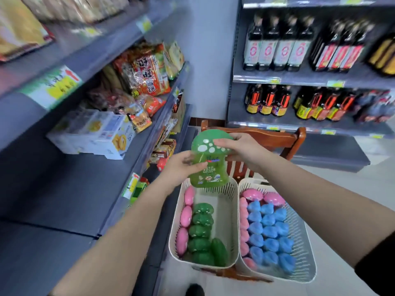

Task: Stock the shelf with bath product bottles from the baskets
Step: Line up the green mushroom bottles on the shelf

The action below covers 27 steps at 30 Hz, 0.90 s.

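Single head-worn view, forward and down, close over two baskets between shop shelves.

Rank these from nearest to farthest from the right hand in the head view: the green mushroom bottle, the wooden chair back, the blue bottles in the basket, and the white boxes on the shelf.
From the right hand:
1. Green mushroom bottle, held by its cap.
2. Wooden chair back, just behind the hand.
3. Blue bottles, below in the right-side basket.
4. White boxes, far left on the shelf.
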### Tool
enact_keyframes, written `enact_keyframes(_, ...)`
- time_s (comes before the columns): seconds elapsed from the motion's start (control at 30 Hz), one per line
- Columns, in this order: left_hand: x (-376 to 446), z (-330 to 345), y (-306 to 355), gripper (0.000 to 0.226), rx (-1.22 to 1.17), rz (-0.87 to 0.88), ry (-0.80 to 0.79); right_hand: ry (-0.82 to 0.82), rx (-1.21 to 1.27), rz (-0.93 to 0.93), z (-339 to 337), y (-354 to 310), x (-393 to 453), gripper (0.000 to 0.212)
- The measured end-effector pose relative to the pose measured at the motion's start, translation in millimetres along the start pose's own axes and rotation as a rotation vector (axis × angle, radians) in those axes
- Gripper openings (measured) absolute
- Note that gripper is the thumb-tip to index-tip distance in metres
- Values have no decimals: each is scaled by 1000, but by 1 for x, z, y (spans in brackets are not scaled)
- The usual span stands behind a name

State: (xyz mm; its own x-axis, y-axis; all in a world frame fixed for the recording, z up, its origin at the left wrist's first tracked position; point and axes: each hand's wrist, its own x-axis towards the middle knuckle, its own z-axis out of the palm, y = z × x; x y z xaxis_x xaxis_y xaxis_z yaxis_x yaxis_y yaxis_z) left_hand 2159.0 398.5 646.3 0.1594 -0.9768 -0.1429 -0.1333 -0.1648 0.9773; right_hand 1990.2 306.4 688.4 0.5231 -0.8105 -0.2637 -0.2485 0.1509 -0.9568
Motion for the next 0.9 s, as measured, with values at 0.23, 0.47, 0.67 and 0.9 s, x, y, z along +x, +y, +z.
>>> enact_keyframes(0.23,-90,0,63,14,-64,69,55,-181,95,-117,9,-54,-76,22)
enact_keyframes(0.47,-173,-15,104,16,-36,137,182,-338,161,-185,40,-93,-131,39)
enact_keyframes(0.67,-239,-33,125,28,-26,168,346,-467,197,-273,83,-117,-160,18)
enact_keyframes(0.9,-316,-61,139,16,-27,187,530,-632,197,-339,146,-143,-191,12)
